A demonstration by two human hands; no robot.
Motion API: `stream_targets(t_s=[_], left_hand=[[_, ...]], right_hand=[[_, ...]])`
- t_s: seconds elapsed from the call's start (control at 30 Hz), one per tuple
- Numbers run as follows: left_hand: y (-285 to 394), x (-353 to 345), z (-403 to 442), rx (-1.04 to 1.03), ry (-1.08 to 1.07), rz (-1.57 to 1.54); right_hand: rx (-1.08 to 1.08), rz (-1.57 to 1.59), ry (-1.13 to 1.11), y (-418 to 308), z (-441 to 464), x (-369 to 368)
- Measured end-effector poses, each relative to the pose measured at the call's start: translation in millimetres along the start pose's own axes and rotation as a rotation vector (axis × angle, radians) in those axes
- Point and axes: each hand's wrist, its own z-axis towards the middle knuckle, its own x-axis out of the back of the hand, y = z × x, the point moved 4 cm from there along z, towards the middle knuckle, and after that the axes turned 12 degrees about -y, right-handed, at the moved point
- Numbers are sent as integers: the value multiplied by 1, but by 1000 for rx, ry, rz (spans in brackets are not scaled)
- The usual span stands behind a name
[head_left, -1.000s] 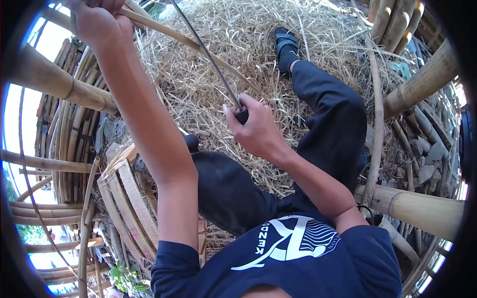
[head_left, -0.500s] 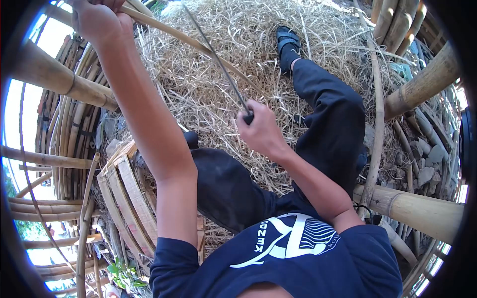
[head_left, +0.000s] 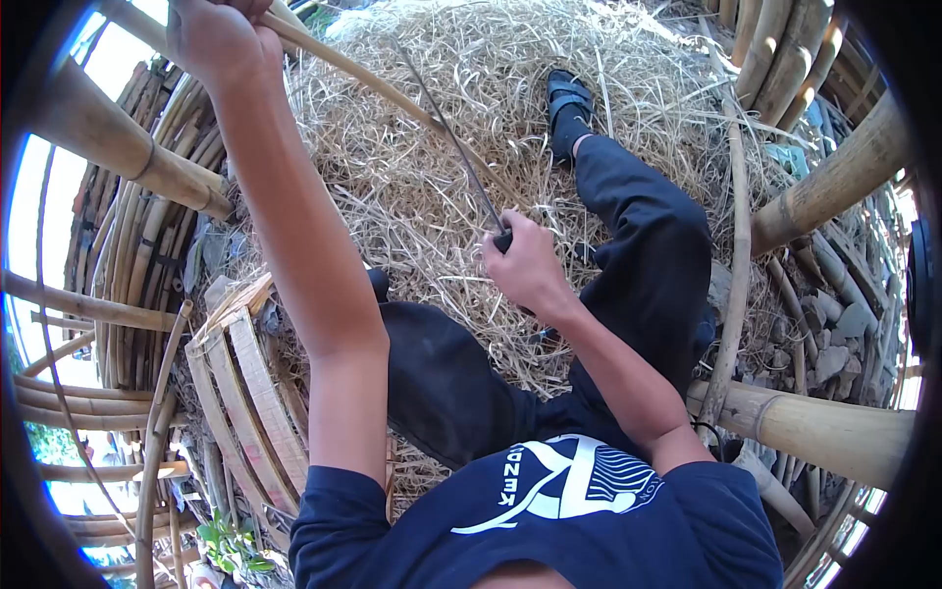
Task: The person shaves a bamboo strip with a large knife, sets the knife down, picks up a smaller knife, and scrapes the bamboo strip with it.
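At the upper left, my left hand [head_left: 224,47] is closed round a long, pale bamboo strip [head_left: 368,80]. The strip slopes down to the right, its far end over the straw. Near the middle of the view, my right hand [head_left: 530,263] is wrapped round the black handle of a long thin knife [head_left: 461,152]. Its narrow blade points up and to the left and crosses the strip in the view; whether they touch is not clear. Both arms are stretched forward, over and between the bent legs in dark trousers.
Loose straw-like shavings [head_left: 412,206] cover the ground. A slatted wooden piece [head_left: 257,402] leans at the lower left. Thick bamboo poles [head_left: 824,432] stand on both sides, with stones [head_left: 834,358] at the right. A sandalled foot [head_left: 569,103] rests on the shavings.
My right hand has moved right and down with the knife, and the blade has shifted the same way. My left hand, still on the strip, appears slightly further right as the view shifts.
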Motion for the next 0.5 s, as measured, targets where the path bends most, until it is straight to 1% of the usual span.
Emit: stream_targets(t_s=[0.03,0.1,0.17,0.2,0.23,0.3,0.33,0.37,0.4,0.47,0.5], left_hand=[[-2,0,-2,12,-1,5],[-1,-1,-1,-8,18,20],[2,-2,-3,6,-14,10],[3,-4,-5,-7,41,8],[3,-12,-9,2,49,17],[8,-20,-16,-77,66,-61],[-2,0,-5,-15,86,-102],[-11,24,5,-22,95,-95],[-27,43,15,73,-11,-474],[-2,-4,-7,-55,85,-110],[1,-14,-10,-60,94,-111]], right_hand=[[-5,-35,3,-10,-5,3],[-13,13,7,-31,-6,5],[140,-109,18,-59,-10,6],[194,-109,42,-63,-10,3],[188,-108,30,-55,-7,-1],[124,-4,46,-18,2,-9],[-93,3,-26,6,6,-8],[-87,-4,-34,4,6,-3],[-67,-67,-11,-4,5,3],[-8,-164,29,-23,0,11],[-6,-173,26,-37,0,15]])
